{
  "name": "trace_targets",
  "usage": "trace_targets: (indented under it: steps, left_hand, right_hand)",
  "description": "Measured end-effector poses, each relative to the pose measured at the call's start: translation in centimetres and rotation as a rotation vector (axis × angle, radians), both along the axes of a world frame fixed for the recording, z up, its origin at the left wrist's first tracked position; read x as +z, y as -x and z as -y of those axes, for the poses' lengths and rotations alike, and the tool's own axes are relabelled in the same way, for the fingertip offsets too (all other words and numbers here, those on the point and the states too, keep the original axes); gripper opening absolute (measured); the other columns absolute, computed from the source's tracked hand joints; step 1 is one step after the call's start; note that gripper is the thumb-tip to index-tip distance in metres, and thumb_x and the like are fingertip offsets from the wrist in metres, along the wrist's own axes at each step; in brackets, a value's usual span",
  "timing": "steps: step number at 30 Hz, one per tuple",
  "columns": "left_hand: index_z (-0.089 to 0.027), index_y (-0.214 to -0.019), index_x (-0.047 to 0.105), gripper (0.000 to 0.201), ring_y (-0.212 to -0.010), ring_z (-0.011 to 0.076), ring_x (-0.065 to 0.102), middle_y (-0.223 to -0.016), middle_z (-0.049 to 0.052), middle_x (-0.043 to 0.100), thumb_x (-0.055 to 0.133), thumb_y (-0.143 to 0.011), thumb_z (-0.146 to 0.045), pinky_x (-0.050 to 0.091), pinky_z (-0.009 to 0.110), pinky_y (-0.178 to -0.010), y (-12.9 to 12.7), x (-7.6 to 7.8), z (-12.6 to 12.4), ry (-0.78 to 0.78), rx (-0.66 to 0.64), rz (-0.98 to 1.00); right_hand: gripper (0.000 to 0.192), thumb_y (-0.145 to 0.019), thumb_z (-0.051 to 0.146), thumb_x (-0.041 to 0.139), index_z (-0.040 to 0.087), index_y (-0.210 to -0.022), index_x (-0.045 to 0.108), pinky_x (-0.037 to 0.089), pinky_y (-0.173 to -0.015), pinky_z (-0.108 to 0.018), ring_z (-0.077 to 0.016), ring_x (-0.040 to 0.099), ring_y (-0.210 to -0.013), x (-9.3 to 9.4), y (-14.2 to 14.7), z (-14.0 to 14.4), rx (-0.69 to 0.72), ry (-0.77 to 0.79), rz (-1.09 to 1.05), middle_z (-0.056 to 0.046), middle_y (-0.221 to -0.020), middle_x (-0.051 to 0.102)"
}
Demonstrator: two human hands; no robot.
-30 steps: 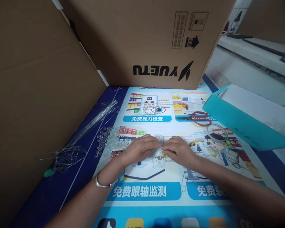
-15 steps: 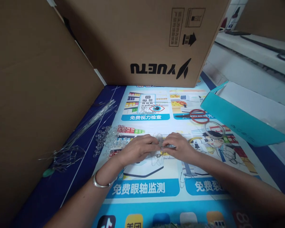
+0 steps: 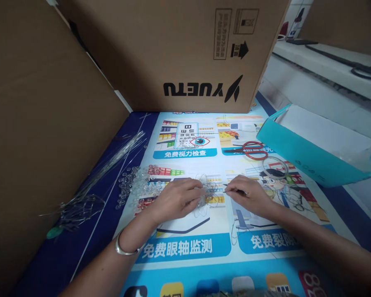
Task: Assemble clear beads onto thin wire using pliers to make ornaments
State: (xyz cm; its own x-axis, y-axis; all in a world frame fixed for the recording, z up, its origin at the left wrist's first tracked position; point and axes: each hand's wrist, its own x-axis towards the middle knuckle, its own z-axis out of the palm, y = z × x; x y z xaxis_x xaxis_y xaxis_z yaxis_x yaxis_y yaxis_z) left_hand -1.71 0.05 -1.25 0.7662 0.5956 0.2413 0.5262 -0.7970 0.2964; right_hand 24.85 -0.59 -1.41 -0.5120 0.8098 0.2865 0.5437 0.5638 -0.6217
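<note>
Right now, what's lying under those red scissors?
The red scissors lie on a printed eye-care poster covering the table. Their handles hide part of its blue caption.

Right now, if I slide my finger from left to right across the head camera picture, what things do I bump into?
Wire bundle → clear beads → left hand → wire loops → right hand → red scissors → teal box.

Thin bright metal wire frame (image 3: pixel 204 198); clear glossy plastic beads (image 3: pixel 142 183); smooth glossy printed mat (image 3: pixel 185 247); matt brown cardboard box (image 3: pixel 173 49); polished metal bangle (image 3: pixel 123 249).
</note>
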Motion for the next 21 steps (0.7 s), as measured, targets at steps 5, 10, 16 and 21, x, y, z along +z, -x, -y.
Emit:
trace_targets:
  steps: [5, 10, 16, 21]
  left_hand:
    - [-0.025, -0.109, 0.059, 0.028, -0.091, 0.0189, 0.057, -0.105, 0.006, 0.06, 0.045, -0.085, -0.021, 0.047, 0.031, -0.075, -0.4, 0.1, 0.4, -0.035, 0.046, -0.029]
    - [-0.024, -0.106, 0.059, 0.026, -0.085, 0.0169, 0.059, -0.105, 0.005, 0.059, 0.045, -0.084, -0.019, 0.048, 0.028, -0.069, -0.8, 0.4, 0.8, -0.042, 0.08, -0.052]
    - [-0.024, -0.105, 0.059, 0.026, -0.085, 0.0167, 0.059, -0.104, 0.005, 0.06, 0.046, -0.083, -0.018, 0.048, 0.028, -0.069, -0.9, 0.2, 0.9, -0.054, 0.092, -0.041]
    - [-0.024, -0.105, 0.06, 0.026, -0.086, 0.017, 0.06, -0.105, 0.005, 0.06, 0.047, -0.083, -0.018, 0.049, 0.03, -0.072, -0.8, -0.1, 0.7, -0.061, 0.088, -0.021]
  right_hand:
    - [0.012, -0.084, 0.02, 0.05, 0.02, -0.086, 0.061, 0.045, -0.07, -0.027, -0.0134, 0.056, -0.076, -0.3, 0.3, 0.0, -0.011, -0.038, -0.032, -0.003, -0.078, 0.063]
    - [0.016, -0.086, 0.018, 0.045, 0.02, -0.091, 0.061, 0.042, -0.079, -0.032, -0.0152, 0.054, -0.085, -1.3, 0.5, 0.3, 0.042, -0.158, 0.072, -0.004, -0.087, 0.064]
    - [0.027, -0.085, 0.014, 0.044, 0.022, -0.106, 0.06, 0.037, -0.079, -0.036, -0.0189, 0.048, -0.089, -1.5, 0.8, 0.6, 0.032, -0.245, 0.311, -0.007, -0.093, 0.059]
    - [0.037, -0.085, 0.012, 0.044, 0.026, -0.118, 0.055, 0.034, -0.078, -0.035, -0.02, 0.044, -0.09, -1.1, 1.6, 0.6, 0.027, -0.241, 0.447, -0.007, -0.092, 0.056]
